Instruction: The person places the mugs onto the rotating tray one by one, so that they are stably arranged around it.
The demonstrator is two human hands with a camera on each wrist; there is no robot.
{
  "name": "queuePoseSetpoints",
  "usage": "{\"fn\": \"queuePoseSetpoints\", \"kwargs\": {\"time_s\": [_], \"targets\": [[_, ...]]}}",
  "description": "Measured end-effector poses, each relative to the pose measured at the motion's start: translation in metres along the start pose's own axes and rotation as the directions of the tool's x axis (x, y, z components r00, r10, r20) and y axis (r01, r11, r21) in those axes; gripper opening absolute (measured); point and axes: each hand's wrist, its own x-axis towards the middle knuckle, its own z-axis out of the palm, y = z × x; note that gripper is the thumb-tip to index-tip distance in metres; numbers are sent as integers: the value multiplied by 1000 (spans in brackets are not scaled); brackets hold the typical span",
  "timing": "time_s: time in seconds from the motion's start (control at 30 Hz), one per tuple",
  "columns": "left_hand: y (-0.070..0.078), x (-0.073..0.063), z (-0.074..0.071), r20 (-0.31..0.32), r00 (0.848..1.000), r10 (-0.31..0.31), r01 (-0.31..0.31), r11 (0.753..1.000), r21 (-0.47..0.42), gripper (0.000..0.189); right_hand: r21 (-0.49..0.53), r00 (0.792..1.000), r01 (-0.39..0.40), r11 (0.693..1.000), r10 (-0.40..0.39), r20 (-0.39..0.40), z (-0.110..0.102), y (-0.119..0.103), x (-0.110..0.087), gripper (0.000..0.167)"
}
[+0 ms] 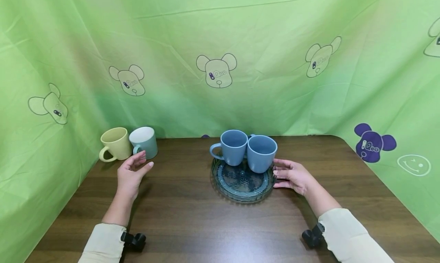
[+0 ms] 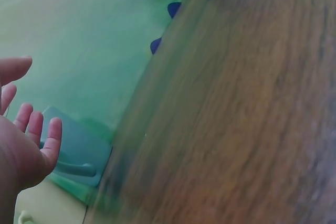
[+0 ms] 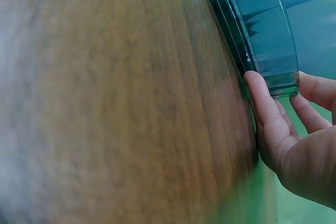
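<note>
My left hand [image 1: 131,175] is beside the teal mug [image 1: 148,144], fingers spread and holding nothing. In the left wrist view this mug [image 2: 84,148] is partly behind the fingers. To its left stands a yellow mug [image 1: 118,142], handle facing front left. Two blue mugs, the left one [image 1: 233,150] and the right one [image 1: 262,156], stand upright side by side on a round dark-teal glass tray [image 1: 240,194], towards its back. My right hand [image 1: 295,178] touches the tray's right edge with extended fingers; the right wrist view shows its thumb low against the glass wall [image 3: 273,51].
All of this stands on a dark brown wooden table [image 1: 192,225], the mugs near its back edge. A green cloth [image 1: 268,99] printed with bear faces hangs behind and along the sides. Black wrist cameras are strapped at both cuffs [image 1: 343,228].
</note>
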Motion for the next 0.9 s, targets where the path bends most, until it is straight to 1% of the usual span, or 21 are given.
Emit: {"fn": "queuePoseSetpoints", "kwargs": {"time_s": [0.2,0.3,0.5,0.67,0.9], "targets": [[-1,2,-4,-57,998,-17,17,1000,-2,48,0,1000,6,1000,-6,-11,3,1,-3,69],[-2,3,-6,-85,996,-25,24,1000,-17,49,5,1000,4,1000,-4,-26,4,1,-5,69],[-3,6,-9,-120,992,-25,19,998,-54,50,14,999,10,1000,-9,-45,7,0,-7,70],[-5,10,-11,-141,990,-15,10,999,-36,49,19,998,10,1000,-9,-61,6,2,-9,70],[-11,19,-14,-177,984,-23,21,1000,-13,48,31,998,19,999,-17,-68,9,3,-11,71]]}}
